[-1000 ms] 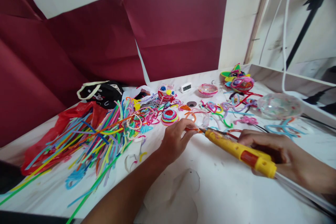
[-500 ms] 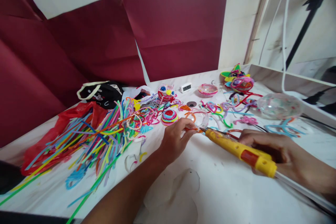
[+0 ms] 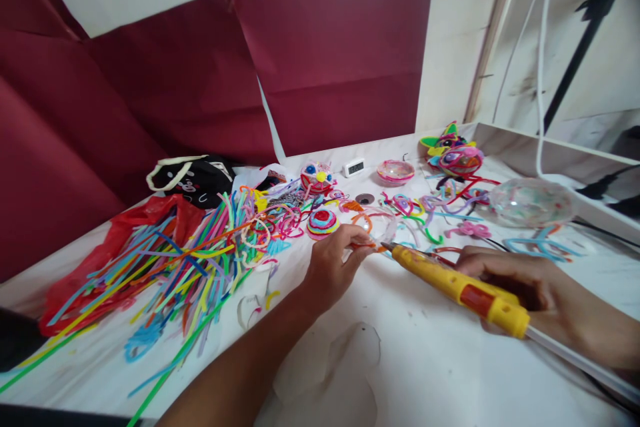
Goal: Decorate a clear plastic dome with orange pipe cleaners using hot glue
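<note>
1. Okay, right hand [image 3: 530, 280] first: I have its grip clamped around the yellow glue gun [image 3: 450, 280]. Trigger's hidden, so can't tell if it's squeezed.
2. Left hand [image 3: 334, 263]: grip pinched together on a small orange strip [image 3: 371, 245], right by the glue gun's tip. Touching or just short of it? Can't tell from my end.
3. Clear shell [image 3: 387, 227] sits on the bench [image 3: 435, 360] just behind the glue gun's tip. Can't say whether the strip is joined to it.
4. Looks done: swirled disc [image 3: 323, 221], left of the glue gun's tip; blue-eyed ball [image 3: 317, 177], farther back and left; pink-rimmed bowl [image 3: 396, 172], straight behind; eared figure [image 3: 453, 150], well behind, toward the right.
5. Looks unfinished: big clear shell [image 3: 533, 202], behind and right of the glue gun; I make out no wrapping on it.
6. Unused, I'd say: loose strips [image 3: 210, 267], mostly straight, well left of the glue gun, some over a red bag [image 3: 125, 223].
7. My call: mid-way, this strip not yet released; no glue bead visible to me.
</note>
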A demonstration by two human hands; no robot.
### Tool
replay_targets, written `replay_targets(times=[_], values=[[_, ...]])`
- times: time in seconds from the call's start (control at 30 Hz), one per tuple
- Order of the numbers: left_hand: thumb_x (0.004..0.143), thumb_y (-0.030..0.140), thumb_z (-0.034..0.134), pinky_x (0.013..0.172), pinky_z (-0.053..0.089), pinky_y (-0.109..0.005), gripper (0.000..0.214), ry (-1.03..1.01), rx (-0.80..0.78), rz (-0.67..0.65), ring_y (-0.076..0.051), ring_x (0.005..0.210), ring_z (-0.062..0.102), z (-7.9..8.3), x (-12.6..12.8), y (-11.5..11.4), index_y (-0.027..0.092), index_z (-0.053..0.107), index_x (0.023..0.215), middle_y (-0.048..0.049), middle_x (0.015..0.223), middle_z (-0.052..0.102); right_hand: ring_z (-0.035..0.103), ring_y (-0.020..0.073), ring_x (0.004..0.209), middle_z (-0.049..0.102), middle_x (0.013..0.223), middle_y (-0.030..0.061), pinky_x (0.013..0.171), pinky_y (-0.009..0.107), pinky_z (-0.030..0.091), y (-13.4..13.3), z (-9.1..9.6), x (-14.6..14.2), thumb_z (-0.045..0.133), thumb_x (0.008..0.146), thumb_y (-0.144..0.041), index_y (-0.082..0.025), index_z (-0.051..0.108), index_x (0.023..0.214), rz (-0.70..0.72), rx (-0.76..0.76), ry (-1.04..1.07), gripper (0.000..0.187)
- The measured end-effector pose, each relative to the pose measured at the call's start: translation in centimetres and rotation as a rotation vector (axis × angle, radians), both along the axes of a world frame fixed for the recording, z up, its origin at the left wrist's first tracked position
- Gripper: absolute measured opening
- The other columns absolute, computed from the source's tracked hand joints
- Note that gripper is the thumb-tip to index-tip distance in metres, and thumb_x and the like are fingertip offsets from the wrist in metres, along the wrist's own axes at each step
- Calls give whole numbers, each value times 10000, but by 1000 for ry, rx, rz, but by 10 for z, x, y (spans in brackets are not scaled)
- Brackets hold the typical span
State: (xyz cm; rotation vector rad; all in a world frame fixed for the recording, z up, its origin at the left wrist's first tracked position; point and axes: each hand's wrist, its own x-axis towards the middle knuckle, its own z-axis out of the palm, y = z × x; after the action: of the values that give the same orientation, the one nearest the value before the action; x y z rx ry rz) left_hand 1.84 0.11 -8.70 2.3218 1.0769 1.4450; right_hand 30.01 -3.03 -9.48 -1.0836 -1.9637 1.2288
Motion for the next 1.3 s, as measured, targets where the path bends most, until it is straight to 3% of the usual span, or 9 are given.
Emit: replay_targets(times=[0.6,0.77,1.3], values=[[795,237,634,730,551,-224,146,-52,-86,37,-111,775,670,2,0,-1,196,564,917,5,849,679,590,219,850,593,944,27,673,245,453,-2,11,-3,630,744,-446,-272,639,941,33,38,-20,263],[791,236,637,729,557,-228,150,-73,-89,35,-116,778,675,3,1,-1,193,565,915,0,852,683,589,269,901,622,986,50,630,266,484,0,14,-5,628,717,-487,-277,664,926,35,90,6,298],[772,256,657,711,567,-254,174,-162,-181,14,-141,770,688,4,2,-2,188,551,893,-20,845,687,617,270,890,645,999,43,634,272,510,3,14,-2,642,711,-430,-294,657,970,54,93,-2,294]])
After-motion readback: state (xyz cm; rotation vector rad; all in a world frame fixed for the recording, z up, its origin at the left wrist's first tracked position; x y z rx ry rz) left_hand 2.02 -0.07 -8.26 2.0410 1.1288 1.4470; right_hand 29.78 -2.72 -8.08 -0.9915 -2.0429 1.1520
